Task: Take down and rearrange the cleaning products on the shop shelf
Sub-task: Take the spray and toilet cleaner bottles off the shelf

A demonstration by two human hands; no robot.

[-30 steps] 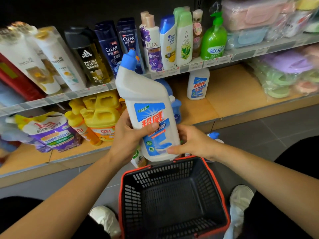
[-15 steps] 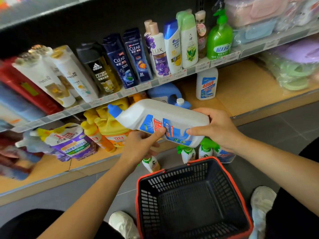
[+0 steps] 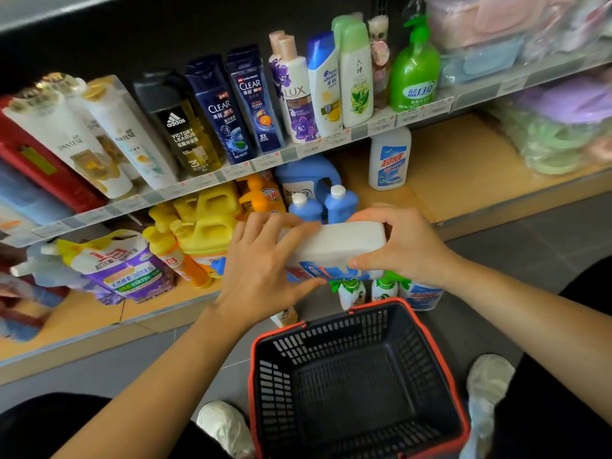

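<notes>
Cleaner bottle point(image 3: 334, 243) held sideways near basket point(image 3: 347, 329).

A shop: price-tagged product shelf point(image 3: 231, 172) and a shopping basket point(image 3: 331, 329).

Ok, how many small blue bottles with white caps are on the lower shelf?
2. The left blue bottle and the right blue bottle stand side by side before the big blue jug, just beyond the held white bottle. Others may be hidden behind it.

The left hand point(image 3: 261, 266) is covering the neck of the white bottle point(image 3: 334, 243); floor bottles point(image 3: 351, 293) are sitting half hidden below the fingers of the right hand point(image 3: 407, 250).
</notes>
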